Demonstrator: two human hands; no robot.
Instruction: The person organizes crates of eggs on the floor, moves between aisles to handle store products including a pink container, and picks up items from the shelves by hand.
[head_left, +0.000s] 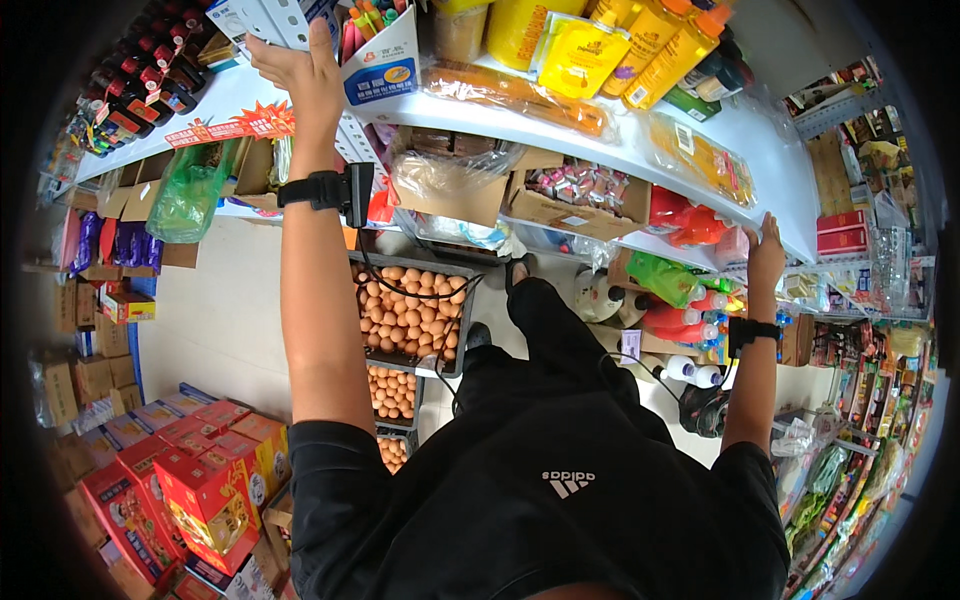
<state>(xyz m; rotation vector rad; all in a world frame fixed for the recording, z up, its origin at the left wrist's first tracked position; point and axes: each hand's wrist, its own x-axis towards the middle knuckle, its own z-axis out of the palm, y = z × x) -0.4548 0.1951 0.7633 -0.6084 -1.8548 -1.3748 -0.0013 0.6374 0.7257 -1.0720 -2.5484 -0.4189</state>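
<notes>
My left hand (304, 71) is at a white perforated metal shelf upright (279, 21), its thumb and fingers on either side of it. Beside that hand stands a blue-and-white carton (384, 71) holding pens. My right hand (766, 251) touches the front edge of the white upper shelf (787, 225) near its right end; how firmly it grips cannot be seen. Between my hands, this shelf carries a yellow pouch (583, 56), yellow bottles (660, 56), a wrapped orange item (517, 97) and a packaged yellow item (701, 159). Black straps with devices circle both wrists.
Black crates of brown eggs (409, 311) stand on the floor by my legs. A carton of small packets (577, 191) sits on the lower shelf. Red bottles (679, 322) stand at right, red gift boxes (202, 480) at lower left. Black cables (409, 294) hang from the wrist devices.
</notes>
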